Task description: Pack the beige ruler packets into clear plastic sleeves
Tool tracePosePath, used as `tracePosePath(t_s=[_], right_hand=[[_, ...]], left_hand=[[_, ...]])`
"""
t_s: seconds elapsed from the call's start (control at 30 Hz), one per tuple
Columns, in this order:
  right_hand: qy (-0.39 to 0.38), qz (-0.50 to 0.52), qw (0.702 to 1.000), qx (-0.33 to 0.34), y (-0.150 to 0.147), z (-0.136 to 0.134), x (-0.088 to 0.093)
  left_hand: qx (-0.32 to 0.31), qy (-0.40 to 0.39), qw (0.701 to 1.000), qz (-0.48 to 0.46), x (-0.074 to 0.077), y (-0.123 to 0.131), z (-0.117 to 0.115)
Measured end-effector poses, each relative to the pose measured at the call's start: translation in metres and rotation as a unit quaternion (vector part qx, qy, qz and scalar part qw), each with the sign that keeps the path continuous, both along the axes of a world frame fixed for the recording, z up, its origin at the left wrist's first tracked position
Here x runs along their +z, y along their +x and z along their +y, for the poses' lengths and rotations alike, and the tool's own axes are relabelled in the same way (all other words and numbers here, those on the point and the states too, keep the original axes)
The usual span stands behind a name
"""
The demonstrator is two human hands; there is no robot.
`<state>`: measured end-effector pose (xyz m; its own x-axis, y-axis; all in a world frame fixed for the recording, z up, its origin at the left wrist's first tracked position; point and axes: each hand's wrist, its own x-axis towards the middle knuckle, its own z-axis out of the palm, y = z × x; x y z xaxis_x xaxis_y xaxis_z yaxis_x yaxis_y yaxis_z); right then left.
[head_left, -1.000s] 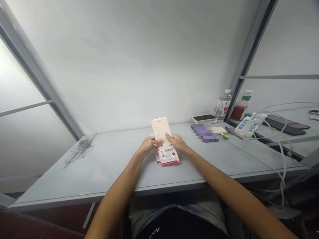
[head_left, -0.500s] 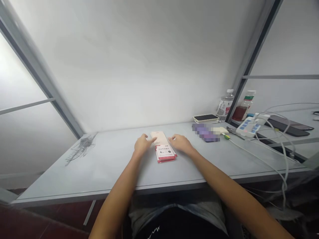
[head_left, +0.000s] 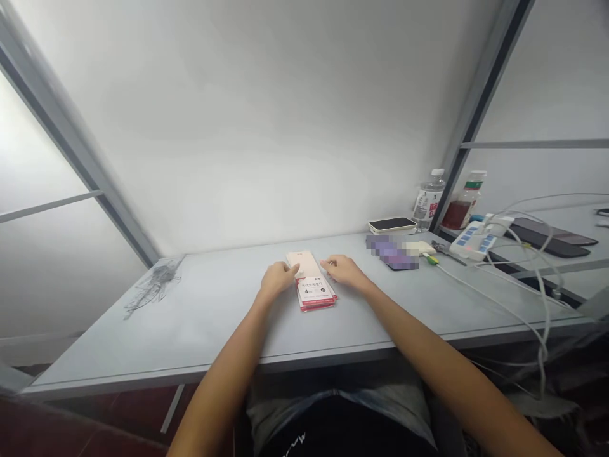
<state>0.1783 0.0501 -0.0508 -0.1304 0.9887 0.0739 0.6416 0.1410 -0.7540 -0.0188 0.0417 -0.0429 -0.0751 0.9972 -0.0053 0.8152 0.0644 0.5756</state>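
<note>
And down it comes: the pale card (head_left: 301,262) is out of the air and lying flat on the table (head_left: 204,330), on top of the red-edged packet (head_left: 316,297), the pair sitting mid-table, nearer the far edge than the near one. The left hand (head_left: 279,280) rests open and loose, fingertips on the card's lower left corner, with no real pinch on it. The right hand (head_left: 343,271) is relaxed and slightly curled, just beside the stack's right side, holding nothing. A light touch is the right call here: flat fingers, no pressing, and the card's edges lined up with the packet beneath so nothing skids on that smooth top. There's room to work, too. A wispy gray tangle (head_left: 155,285) lies off by the left edge, while the far right corner carries a phone (head_left: 392,225), a pixelated purple item (head_left: 392,252), a plastic water bottle (head_left: 428,200) and a white power strip (head_left: 473,241), with white cables (head_left: 504,311) trailing across toward the near edge.
</note>
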Motion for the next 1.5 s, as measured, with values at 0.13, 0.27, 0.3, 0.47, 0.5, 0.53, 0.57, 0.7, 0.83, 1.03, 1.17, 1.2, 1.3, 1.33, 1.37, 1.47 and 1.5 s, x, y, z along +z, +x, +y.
tracePosePath(t_s=[0.13,0.27,0.3,0.47,0.5,0.53,0.57,0.7,0.83,1.03,1.17,1.2,1.3,1.33,1.37,1.47,1.5], right_hand=[[0.002,-0.006,1.000,0.024,-0.002,-0.001,-0.001],[0.021,-0.020,0.999,0.031,-0.003,0.000,-0.004],[0.021,-0.023,0.999,0.028,-0.004,0.001,-0.006],[0.007,-0.027,1.000,0.008,-0.003,0.003,-0.009],[0.008,-0.033,0.999,0.004,-0.003,0.003,-0.009],[0.013,-0.042,0.999,-0.004,-0.004,0.002,-0.009],[0.019,-0.054,0.998,-0.013,-0.004,0.002,-0.009],[0.026,-0.118,0.992,-0.040,-0.008,0.005,-0.008],[-0.033,-0.159,0.987,0.010,-0.010,0.016,-0.002],[-0.124,-0.151,0.979,0.059,-0.011,0.033,0.002],[-0.060,-0.153,0.986,0.023,-0.015,0.033,-0.003],[-0.039,-0.140,0.989,0.006,-0.015,0.032,-0.004],[-0.007,-0.075,0.996,-0.039,-0.016,0.029,-0.008],[-0.013,-0.050,0.997,-0.049,-0.016,0.029,-0.009],[-0.024,-0.019,0.998,-0.052,-0.015,0.028,-0.009],[-0.103,0.113,0.988,0.004,-0.014,0.027,-0.008],[-0.149,0.158,0.976,0.034,-0.015,0.026,-0.008]], left_hand=[[-0.020,-0.013,0.996,0.082,-0.004,0.012,-0.004],[-0.039,-0.023,0.991,0.123,-0.002,0.015,-0.006],[-0.040,-0.023,0.991,0.125,-0.003,0.014,-0.006],[-0.006,-0.016,0.992,0.127,-0.006,0.011,-0.003],[0.005,-0.008,0.992,0.128,-0.006,0.011,-0.003],[0.015,0.000,0.991,0.130,-0.006,0.011,-0.004],[0.020,0.008,0.991,0.131,-0.006,0.011,-0.005],[-0.003,0.051,0.987,0.150,-0.005,0.016,-0.009],[-0.043,0.023,0.981,0.188,-0.005,0.024,-0.005],[-0.111,-0.050,0.968,0.219,0.007,0.026,0.008],[-0.174,-0.049,0.955,0.234,0.016,0.021,0.014],[-0.184,-0.048,0.953,0.235,0.017,0.019,0.015],[-0.200,-0.040,0.951,0.231,0.016,0.013,0.016],[-0.202,-0.035,0.952,0.226,0.015,0.011,0.016],[-0.202,-0.031,0.954,0.221,0.013,0.010,0.015],[-0.202,-0.019,0.959,0.196,0.009,0.007,0.009],[-0.203,-0.023,0.960,0.190,0.008,0.006,0.007]])
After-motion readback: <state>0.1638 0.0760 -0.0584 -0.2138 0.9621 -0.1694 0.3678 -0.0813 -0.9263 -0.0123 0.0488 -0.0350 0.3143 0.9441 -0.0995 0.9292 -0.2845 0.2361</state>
